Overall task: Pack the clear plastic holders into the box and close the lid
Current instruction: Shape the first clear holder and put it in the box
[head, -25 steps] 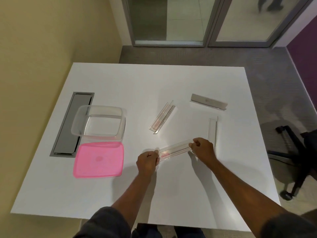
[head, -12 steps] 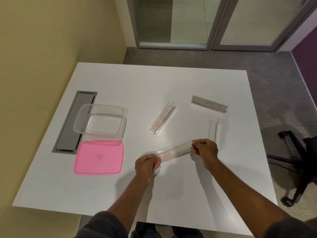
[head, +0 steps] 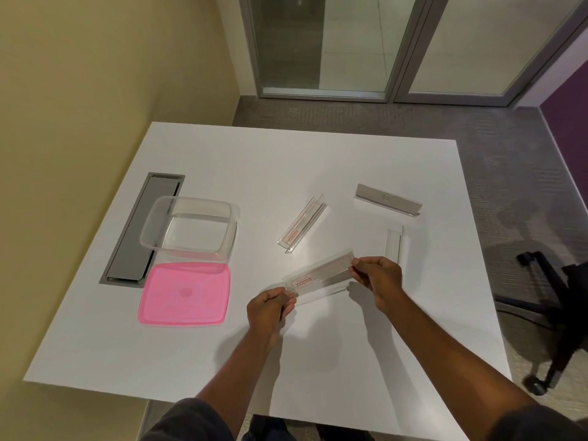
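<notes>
Since a second ago we have lifted the clear plastic holder (head: 319, 276) off the desk (head: 286, 160) and tipped its flat face up toward us. Our left hand (head: 270, 308) pinches the near end by the red label, and our right hand (head: 378, 278) pinches the far end, fingers closed on it at both ends, probably so the long, slippery strip stays level while we carry it. The clear box (head: 191, 232) stands open and empty to the left, its pink lid (head: 186, 294) lying flat just in front of it. Three more holders wait on the desk: one angled at the centre (head: 302, 229), a grey-backed one (head: 388, 200) farther off, and one (head: 393, 245) just beyond our right hand.
</notes>
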The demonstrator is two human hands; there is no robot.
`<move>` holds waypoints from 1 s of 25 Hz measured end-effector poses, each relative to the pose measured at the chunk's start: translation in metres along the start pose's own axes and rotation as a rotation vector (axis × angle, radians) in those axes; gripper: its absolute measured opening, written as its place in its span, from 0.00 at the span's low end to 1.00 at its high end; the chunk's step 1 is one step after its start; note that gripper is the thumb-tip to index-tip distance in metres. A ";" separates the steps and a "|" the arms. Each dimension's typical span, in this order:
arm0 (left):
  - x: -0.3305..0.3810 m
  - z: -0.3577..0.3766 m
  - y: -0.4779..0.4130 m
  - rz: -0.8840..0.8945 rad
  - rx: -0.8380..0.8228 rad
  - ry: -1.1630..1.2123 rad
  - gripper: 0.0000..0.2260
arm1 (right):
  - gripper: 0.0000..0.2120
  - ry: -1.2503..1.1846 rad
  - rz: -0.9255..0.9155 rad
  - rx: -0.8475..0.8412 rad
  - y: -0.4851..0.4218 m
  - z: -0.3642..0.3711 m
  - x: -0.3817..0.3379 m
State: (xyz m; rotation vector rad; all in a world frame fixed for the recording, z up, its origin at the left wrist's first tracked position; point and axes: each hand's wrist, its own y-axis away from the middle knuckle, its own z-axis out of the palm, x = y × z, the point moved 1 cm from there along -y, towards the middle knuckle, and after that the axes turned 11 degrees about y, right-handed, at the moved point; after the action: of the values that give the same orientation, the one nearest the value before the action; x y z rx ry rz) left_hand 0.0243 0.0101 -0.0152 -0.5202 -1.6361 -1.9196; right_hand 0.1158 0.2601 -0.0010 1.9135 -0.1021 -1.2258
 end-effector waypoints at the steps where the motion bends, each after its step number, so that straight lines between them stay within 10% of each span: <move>1: 0.000 -0.002 0.001 0.002 -0.004 0.010 0.08 | 0.09 -0.008 -0.003 -0.010 0.001 0.002 -0.002; 25: 0.046 0.053 0.018 -0.463 -0.355 0.129 0.32 | 0.07 0.660 -1.092 -0.030 0.105 0.018 0.018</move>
State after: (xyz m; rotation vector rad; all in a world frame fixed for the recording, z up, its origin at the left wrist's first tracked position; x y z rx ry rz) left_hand -0.0035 0.0524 0.0366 -0.1456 -1.4246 -2.5489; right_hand 0.1478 0.1732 0.0551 2.2867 1.4466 -1.0934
